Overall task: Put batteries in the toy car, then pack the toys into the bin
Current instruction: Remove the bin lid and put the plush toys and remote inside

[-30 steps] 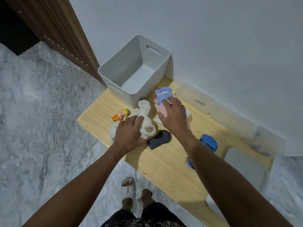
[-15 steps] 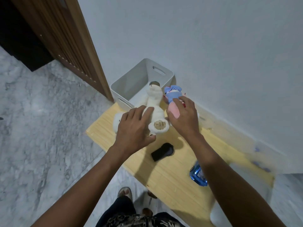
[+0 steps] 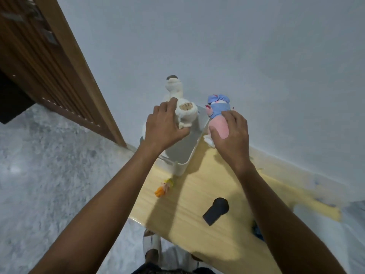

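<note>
- Holding a soft toy in each hand, a person stood over a pale wooden tabletop point(image 3: 197, 204) set against a grey-white wall.
- The left hand point(image 3: 165, 125) gripped a cream plush bear with stitched brown paw pads point(image 3: 185, 111), its fingers curled round the body, above the open light-grey plastic bin point(image 3: 187, 161).
- The right hand point(image 3: 230, 135) was curled round a pink plush doll in a blue cap and top point(image 3: 217, 113), which hung just beyond the bin's right-hand rim rather than over the opening.
- A small orange-and-yellow toy figure point(image 3: 164, 187) lay on the tabletop just in front of the bin, apart from it.
- A black, rounded plastic object point(image 3: 216, 213) rested nearer the person, and a sliver of something blue point(image 3: 257, 231) showed at the right forearm's edge; whether that was the toy car could not be told.
- Packing appeared under way, with two toys aloft and none clearly visible inside the bin.
- The likeliest slip: the pink doll, let go where it hung, could strike the rim and drop onto the tabletop or behind the bin against the wall.
- The bear, long and floppy, might drape over the bin's edge instead of settling inside.
- The bin stood close to the tabletop's far corner, so a heavy push downward could nudge it toward the edge.
</note>
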